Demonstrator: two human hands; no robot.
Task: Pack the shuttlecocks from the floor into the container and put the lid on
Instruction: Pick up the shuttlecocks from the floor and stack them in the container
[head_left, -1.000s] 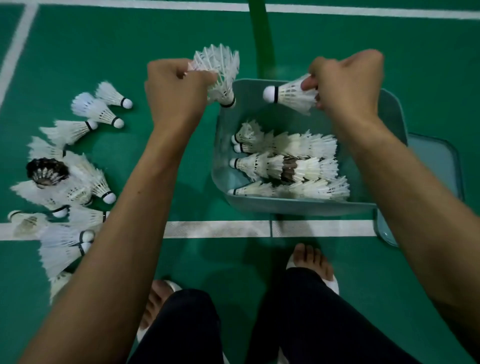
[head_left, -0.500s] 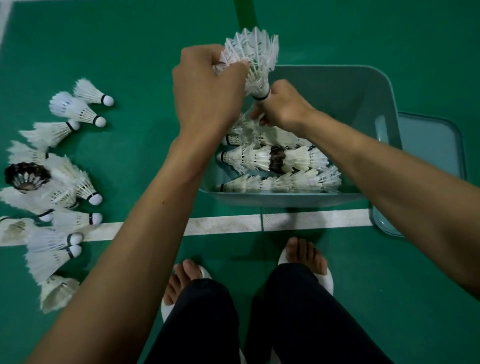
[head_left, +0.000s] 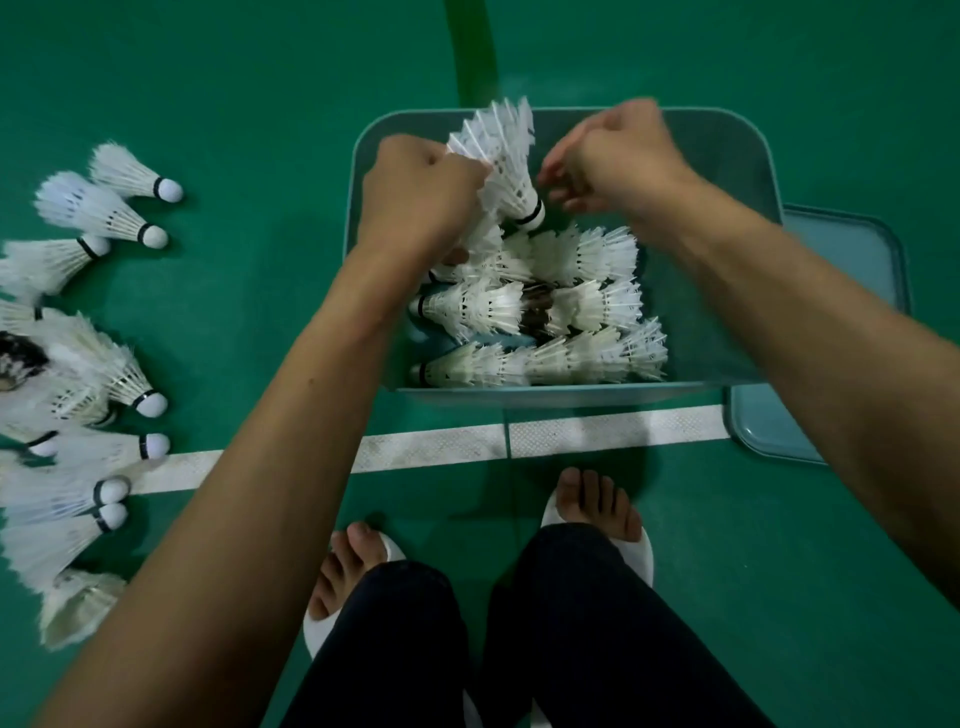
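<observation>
A teal container (head_left: 756, 171) stands on the green floor and holds several white shuttlecocks (head_left: 587, 306) lying in rows. My left hand (head_left: 415, 197) is over its left side and grips a white shuttlecock (head_left: 506, 161) by the feathers, cork pointing down into the container. My right hand (head_left: 618, 156) hovers just right of that cork with loosely curled fingers and nothing in them. The teal lid (head_left: 852, 322) lies flat on the floor against the container's right side. Several loose shuttlecocks (head_left: 98, 208) lie on the floor at the left.
A white court line (head_left: 613, 428) runs across the floor just in front of the container. My two feet in white sandals (head_left: 592, 509) stand below it. One dark-feathered shuttlecock (head_left: 15, 358) lies among the pile at the left edge.
My right hand has left its shuttlecock in the container and lifted away without it. My left hand has carried its shuttlecock rightward, over the container.
</observation>
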